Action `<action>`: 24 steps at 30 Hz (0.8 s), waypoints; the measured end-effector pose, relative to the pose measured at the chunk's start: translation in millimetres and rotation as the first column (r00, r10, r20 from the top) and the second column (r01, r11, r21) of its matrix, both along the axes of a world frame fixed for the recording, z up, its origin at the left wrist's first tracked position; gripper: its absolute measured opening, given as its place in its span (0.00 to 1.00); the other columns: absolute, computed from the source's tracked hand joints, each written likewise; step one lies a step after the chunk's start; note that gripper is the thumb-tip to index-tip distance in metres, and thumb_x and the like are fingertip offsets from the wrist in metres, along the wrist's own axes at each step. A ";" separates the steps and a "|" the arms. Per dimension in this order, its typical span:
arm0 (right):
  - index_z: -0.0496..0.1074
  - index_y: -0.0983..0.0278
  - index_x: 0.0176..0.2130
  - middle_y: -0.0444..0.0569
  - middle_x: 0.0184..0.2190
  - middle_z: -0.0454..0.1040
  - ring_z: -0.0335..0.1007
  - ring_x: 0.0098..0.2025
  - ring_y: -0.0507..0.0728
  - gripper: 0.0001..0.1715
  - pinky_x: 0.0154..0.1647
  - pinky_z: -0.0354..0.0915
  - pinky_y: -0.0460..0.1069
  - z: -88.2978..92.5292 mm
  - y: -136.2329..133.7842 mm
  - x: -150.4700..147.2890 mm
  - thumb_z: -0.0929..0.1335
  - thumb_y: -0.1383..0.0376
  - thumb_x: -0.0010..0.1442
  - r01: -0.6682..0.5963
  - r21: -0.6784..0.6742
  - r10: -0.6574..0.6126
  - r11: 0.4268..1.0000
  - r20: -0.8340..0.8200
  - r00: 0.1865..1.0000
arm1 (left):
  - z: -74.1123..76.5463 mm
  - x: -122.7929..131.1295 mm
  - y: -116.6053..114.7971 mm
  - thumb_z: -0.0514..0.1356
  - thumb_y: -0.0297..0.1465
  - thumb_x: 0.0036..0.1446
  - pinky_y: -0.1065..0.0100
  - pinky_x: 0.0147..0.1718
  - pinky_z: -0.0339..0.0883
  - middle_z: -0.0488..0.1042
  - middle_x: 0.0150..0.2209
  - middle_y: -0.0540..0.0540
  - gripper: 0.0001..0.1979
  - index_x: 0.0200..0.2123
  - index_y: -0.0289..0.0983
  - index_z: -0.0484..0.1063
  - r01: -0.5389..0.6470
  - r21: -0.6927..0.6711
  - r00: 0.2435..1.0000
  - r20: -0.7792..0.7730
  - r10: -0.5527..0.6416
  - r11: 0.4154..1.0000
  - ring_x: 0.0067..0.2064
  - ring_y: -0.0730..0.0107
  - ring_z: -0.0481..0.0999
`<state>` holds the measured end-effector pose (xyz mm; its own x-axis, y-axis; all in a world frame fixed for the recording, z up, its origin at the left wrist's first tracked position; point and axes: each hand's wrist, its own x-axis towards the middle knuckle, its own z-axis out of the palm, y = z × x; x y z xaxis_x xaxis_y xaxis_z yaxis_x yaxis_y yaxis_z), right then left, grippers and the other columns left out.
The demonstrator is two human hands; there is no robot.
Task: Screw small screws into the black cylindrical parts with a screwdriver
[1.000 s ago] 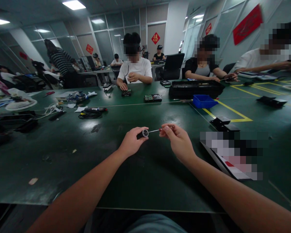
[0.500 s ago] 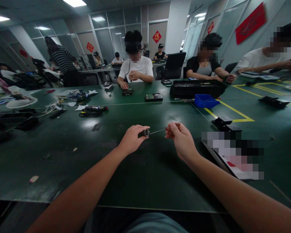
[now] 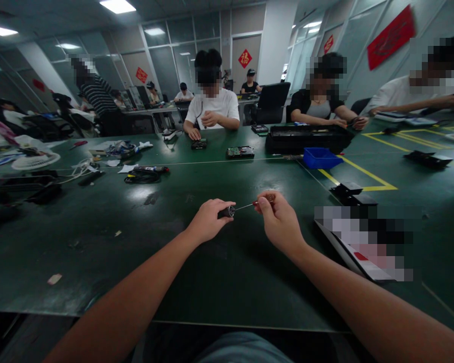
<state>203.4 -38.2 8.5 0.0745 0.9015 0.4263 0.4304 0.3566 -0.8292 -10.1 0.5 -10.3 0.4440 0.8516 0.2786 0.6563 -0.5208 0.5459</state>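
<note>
Just above the green table, my left hand (image 3: 207, 220) is closed around a small black cylinder (image 3: 227, 212) with a pale ring at its end. That ringed end faces right. My right hand (image 3: 278, 217) grips a screwdriver (image 3: 245, 206) by its reddish handle, which my fingers partly cover. Its thin metal shaft points left, and the tip is at the ringed end of the cylinder. Whether the tip sits inside it or only touches it I cannot make out.
A green table (image 3: 212, 282) stretches ahead. To the right lie a blurred booklet (image 3: 357, 254), black parts (image 3: 353, 194) and a blue bin (image 3: 321, 158). A coiled black cable (image 3: 146, 174) and a circuit-board unit (image 3: 240, 152) are farther off. People sit across the table.
The cylinder's ringed end has turned more toward the right and shifted slightly down. My right hand has rotated a little, showing more of the screwdriver handle.
</note>
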 end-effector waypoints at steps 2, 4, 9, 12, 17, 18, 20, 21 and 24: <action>0.68 0.60 0.41 0.49 0.33 0.77 0.75 0.36 0.59 0.10 0.40 0.66 0.54 1.4 0.6 0.8 0.62 0.58 0.69 0.001 -0.004 -0.001 1.000 0.043 0.999 | -1.1 0.1 0.7 0.66 0.30 0.59 0.53 0.54 0.64 0.77 0.49 0.44 0.21 0.56 0.43 0.75 -0.001 -0.005 1.000 -0.009 0.001 1.000 0.51 0.56 0.73; 0.68 0.60 0.40 0.49 0.33 0.77 0.75 0.36 0.59 0.10 0.39 0.65 0.54 2.0 2.0 1.8 0.62 0.58 0.69 0.006 -0.012 -0.005 1.000 0.071 0.997 | -0.5 0.4 0.6 0.66 0.29 0.58 0.53 0.54 0.64 0.77 0.49 0.44 0.21 0.56 0.43 0.75 -0.007 -0.016 1.000 -0.014 0.006 1.000 0.51 0.56 0.72; 0.68 0.60 0.39 0.48 0.32 0.77 0.75 0.36 0.59 0.10 0.39 0.64 0.53 1.9 3.7 2.6 0.62 0.58 0.69 0.028 -0.028 -0.025 0.999 0.098 0.995 | 5.2 0.8 -1.8 0.66 0.30 0.59 0.54 0.55 0.64 0.76 0.49 0.44 0.20 0.54 0.42 0.75 -0.045 -0.065 0.998 0.037 0.047 0.997 0.52 0.56 0.73; 0.69 0.60 0.39 0.49 0.32 0.77 0.75 0.35 0.59 0.11 0.38 0.64 0.53 2.9 2.4 2.5 0.62 0.58 0.69 0.025 -0.026 -0.022 0.999 0.101 0.995 | 7.1 -0.6 -0.8 0.64 0.30 0.60 0.55 0.55 0.65 0.75 0.51 0.43 0.18 0.54 0.40 0.73 -0.103 -0.086 0.983 0.143 0.115 0.991 0.53 0.57 0.73; 0.69 0.60 0.39 0.49 0.32 0.77 0.75 0.36 0.59 0.11 0.38 0.65 0.53 4.1 1.6 3.8 0.62 0.58 0.69 0.022 -0.013 -0.021 1.000 0.093 0.995 | 10.6 -3.2 3.4 0.59 0.32 0.63 0.59 0.51 0.67 0.75 0.46 0.43 0.15 0.52 0.38 0.66 -0.123 -0.169 0.911 0.372 0.179 0.978 0.48 0.62 0.75; 0.69 0.60 0.39 0.49 0.32 0.77 0.75 0.36 0.59 0.11 0.38 0.65 0.53 4.0 1.7 4.1 0.62 0.58 0.69 0.020 -0.014 -0.019 1.000 0.089 0.996 | 12.9 -3.3 3.1 0.59 0.34 0.64 0.60 0.47 0.68 0.75 0.44 0.44 0.14 0.51 0.38 0.65 -0.111 -0.199 0.900 0.395 0.183 0.974 0.44 0.64 0.75; 0.69 0.60 0.39 0.48 0.32 0.77 0.75 0.36 0.59 0.11 0.38 0.65 0.52 3.8 1.9 4.6 0.62 0.57 0.68 0.014 -0.016 -0.013 1.000 0.084 0.996 | 19.5 -3.0 0.9 0.58 0.40 0.64 0.64 0.38 0.68 0.73 0.36 0.47 0.14 0.47 0.38 0.65 -0.080 -0.258 0.901 0.395 0.181 0.963 0.36 0.66 0.74; 0.69 0.60 0.40 0.48 0.32 0.77 0.75 0.36 0.59 0.11 0.37 0.65 0.52 3.8 2.0 4.7 0.62 0.57 0.68 0.011 -0.015 -0.010 1.000 0.083 0.996 | 23.6 -2.8 -0.8 0.58 0.43 0.64 0.65 0.35 0.68 0.72 0.33 0.48 0.15 0.45 0.38 0.66 -0.068 -0.279 0.911 0.374 0.174 0.958 0.32 0.67 0.73; 0.70 0.59 0.39 0.48 0.32 0.77 0.75 0.36 0.59 0.11 0.37 0.65 0.52 4.3 1.5 4.5 0.62 0.57 0.68 0.004 -0.006 -0.003 1.000 0.080 0.997 | 34.8 -2.6 -5.4 0.58 0.45 0.63 0.65 0.34 0.67 0.73 0.30 0.49 0.16 0.40 0.38 0.68 -0.076 -0.260 0.960 0.242 0.141 0.963 0.30 0.67 0.74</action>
